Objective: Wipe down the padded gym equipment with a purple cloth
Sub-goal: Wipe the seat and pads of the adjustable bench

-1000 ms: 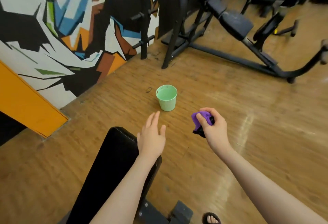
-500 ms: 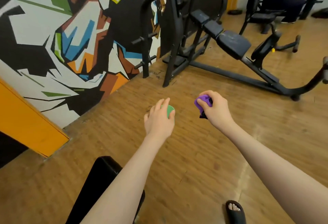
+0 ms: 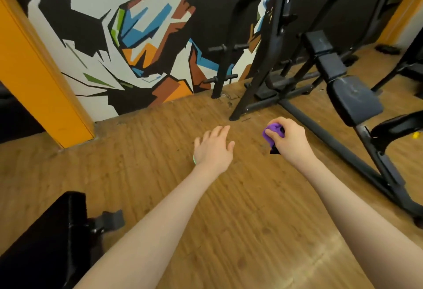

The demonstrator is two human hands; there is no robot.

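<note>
I am holding my right hand (image 3: 291, 137) out over the wooden floor (image 3: 240, 231), its fingers curled tight round the bunched purple cloth (image 3: 271, 131), with a dark bit of something poking out below my fist that I cannot make out. My left hand (image 3: 212, 149) is reaching forward beside it, palm down, fingers straight and lying together, gripping nothing. A thin sliver of green is showing at the left edge of that wrist; the rest of it is hidden under my hand. The two hands are staying apart, not touching. At the floor's far right side a padded bench (image 3: 352, 98) on a black frame (image 3: 258, 64) is standing, its dark grey pads tilted and scuffed, well beyond my cloth. At the near left corner of the floor the end of another black pad (image 3: 48, 238) is lying below my left forearm. A painted wall (image 3: 137, 36) is running along the far edge, with an orange post (image 3: 34, 66) at the left.
</note>
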